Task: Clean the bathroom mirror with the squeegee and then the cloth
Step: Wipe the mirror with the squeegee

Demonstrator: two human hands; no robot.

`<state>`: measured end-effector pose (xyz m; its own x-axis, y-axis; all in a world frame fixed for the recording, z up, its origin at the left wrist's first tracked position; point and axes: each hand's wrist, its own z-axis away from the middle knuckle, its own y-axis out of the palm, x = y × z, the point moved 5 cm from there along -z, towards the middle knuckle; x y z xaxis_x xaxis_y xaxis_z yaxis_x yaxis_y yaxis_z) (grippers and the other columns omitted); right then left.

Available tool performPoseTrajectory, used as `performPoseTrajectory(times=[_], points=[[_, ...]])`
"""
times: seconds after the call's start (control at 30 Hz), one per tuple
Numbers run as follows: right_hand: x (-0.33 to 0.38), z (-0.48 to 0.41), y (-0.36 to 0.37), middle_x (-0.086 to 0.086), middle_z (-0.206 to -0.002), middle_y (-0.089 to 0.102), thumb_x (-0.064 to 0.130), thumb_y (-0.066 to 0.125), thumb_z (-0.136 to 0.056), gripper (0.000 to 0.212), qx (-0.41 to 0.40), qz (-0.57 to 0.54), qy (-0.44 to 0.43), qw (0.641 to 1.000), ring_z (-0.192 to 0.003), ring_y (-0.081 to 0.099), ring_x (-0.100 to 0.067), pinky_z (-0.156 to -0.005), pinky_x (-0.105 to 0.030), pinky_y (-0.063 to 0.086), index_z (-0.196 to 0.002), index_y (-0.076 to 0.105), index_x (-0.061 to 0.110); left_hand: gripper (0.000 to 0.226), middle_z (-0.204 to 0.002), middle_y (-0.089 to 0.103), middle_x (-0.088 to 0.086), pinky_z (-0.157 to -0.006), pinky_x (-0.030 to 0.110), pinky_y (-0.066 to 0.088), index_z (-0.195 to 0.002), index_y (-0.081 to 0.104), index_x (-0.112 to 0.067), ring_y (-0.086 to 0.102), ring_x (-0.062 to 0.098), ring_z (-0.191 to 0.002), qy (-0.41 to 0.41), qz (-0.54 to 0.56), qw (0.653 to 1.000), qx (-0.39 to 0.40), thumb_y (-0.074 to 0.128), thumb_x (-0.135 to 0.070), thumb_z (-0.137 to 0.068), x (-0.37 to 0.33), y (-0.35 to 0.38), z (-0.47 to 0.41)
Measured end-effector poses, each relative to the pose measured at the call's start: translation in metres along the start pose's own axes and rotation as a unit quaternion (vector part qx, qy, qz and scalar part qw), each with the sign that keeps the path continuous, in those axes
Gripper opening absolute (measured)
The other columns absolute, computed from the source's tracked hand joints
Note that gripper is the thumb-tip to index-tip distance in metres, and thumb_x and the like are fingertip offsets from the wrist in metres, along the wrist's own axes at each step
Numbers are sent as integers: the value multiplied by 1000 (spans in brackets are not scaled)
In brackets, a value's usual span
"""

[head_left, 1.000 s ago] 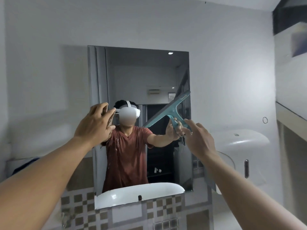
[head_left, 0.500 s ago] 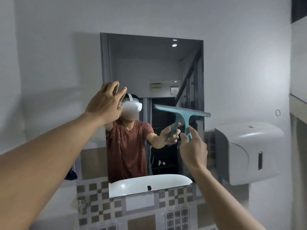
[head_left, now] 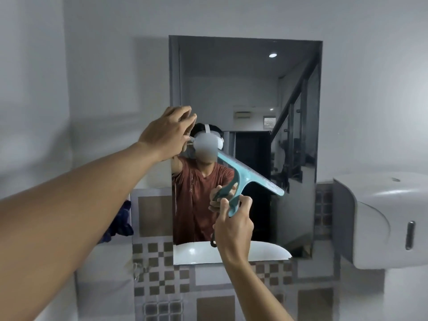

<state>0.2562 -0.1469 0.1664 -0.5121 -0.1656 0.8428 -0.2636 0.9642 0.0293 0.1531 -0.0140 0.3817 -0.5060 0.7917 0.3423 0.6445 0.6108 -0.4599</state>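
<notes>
The rectangular mirror (head_left: 231,89) hangs on the grey wall straight ahead. My right hand (head_left: 234,225) grips the handle of a teal squeegee (head_left: 250,174) in front of the mirror's lower middle. Its blade slants from upper left down to the right, against or very near the glass. My left hand (head_left: 169,133) is raised at the mirror's left edge, fingers loosely bent and holding nothing. A dark blue cloth (head_left: 120,221) shows at the left, partly hidden behind my left forearm.
A white paper dispenser (head_left: 382,218) juts from the wall just right of the mirror. Checked tiles (head_left: 162,286) cover the wall below it. A white basin appears as a reflection (head_left: 196,251) along the mirror's bottom edge.
The squeegee blade has turned from level to slanting down to the right and has shifted left and lower on the mirror. My left hand stays at the mirror's left edge.
</notes>
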Motion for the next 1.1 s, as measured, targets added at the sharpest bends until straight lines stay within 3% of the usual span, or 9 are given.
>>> performPoseTrajectory(times=[0.17, 0.3, 0.43, 0.5, 0.57, 0.67, 0.77, 0.93, 1.1], points=[[-2, 5, 6, 0, -97, 72, 39, 49, -103, 29, 22, 30, -15, 999, -79, 72, -24, -65, -51, 62, -128, 39, 28, 58, -150, 45, 10, -94, 59, 54, -143, 52, -10, 37, 32, -138, 3, -1, 1000, 1, 72, -22, -90, 3, -1, -3], [0, 18, 16, 4, -111, 72, 37, 50, -104, 49, 55, 107, -75, 990, -89, 70, -19, -75, -43, 60, -147, 28, 30, 59, -151, 45, 12, -96, 60, 53, -144, 51, -8, 38, 34, -139, 0, 3, 1000, 2, 72, -19, -90, 2, -3, -2], [-3, 21, 17, 2, -105, 73, 38, 51, -104, 42, 48, 150, -106, 982, -84, 69, -16, -69, -41, 59, -142, 33, 32, 59, -151, 44, 11, -97, 59, 53, -144, 51, -9, 36, 33, -140, -3, 3, 1000, 7, 72, -21, -90, 1, -3, -1], [-1, 18, 10, 1, -111, 72, 39, 50, -103, 42, 46, 186, -146, 970, -83, 70, -17, -64, -41, 60, -142, 36, 31, 59, -152, 43, 10, -96, 60, 53, -144, 51, -10, 35, 33, -141, -4, 5, 1000, 8, 72, -21, -90, 1, -1, -2], [-1, 16, 1, -1, -120, 71, 37, 52, -103, 47, 55, 244, -210, 945, -79, 72, -20, -56, -38, 59, -148, 40, 27, 59, -152, 42, 10, -94, 60, 54, -145, 50, -10, 34, 32, -142, -7, 4, 1000, 6, 72, -19, -90, 1, 0, -1], [0, 12, -12, -7, -108, 74, 34, 57, -101, 49, 76, 328, -282, 898, -61, 70, -21, -43, -34, 56, -147, 48, 22, 59, -154, 40, 10, -95, 59, 54, -146, 48, -10, 32, 33, -144, -12, 4, 1000, -1, 70, -17, -92, -1, 3, 1], [3, -1, -26, -6, -100, 73, 33, 59, -100, 50, 89, 388, -323, 859, -53, 64, -18, -40, -31, 53, -147, 48, 22, 59, -154, 38, 11, -95, 58, 55, -147, 47, -9, 32, 34, -144, -10, 6, 1000, -2, 69, -16, -92, -2, 5, 2], [16, -22, -52, -1, -95, 67, 33, 60, -98, 46, 109, 444, -385, 801, -49, 59, -16, -36, -24, 39, -142, 48, 27, 56, -150, 42, 9, -91, 59, 56, -142, 52, -10, 36, 33, -140, -16, 15, 1000, 5, 71, -18, -90, 0, -3, 0], [30, -45, -76, -7, -92, 69, 27, 72, -91, 48, 100, 487, -453, 740, -58, 68, -23, -35, -24, 41, -138, 59, 25, 54, -149, 42, 13, -85, 52, 60, -140, 53, -6, 38, 35, -138, -26, 22, 999, -35, 70, -19, -90, -14, 3, 21]])
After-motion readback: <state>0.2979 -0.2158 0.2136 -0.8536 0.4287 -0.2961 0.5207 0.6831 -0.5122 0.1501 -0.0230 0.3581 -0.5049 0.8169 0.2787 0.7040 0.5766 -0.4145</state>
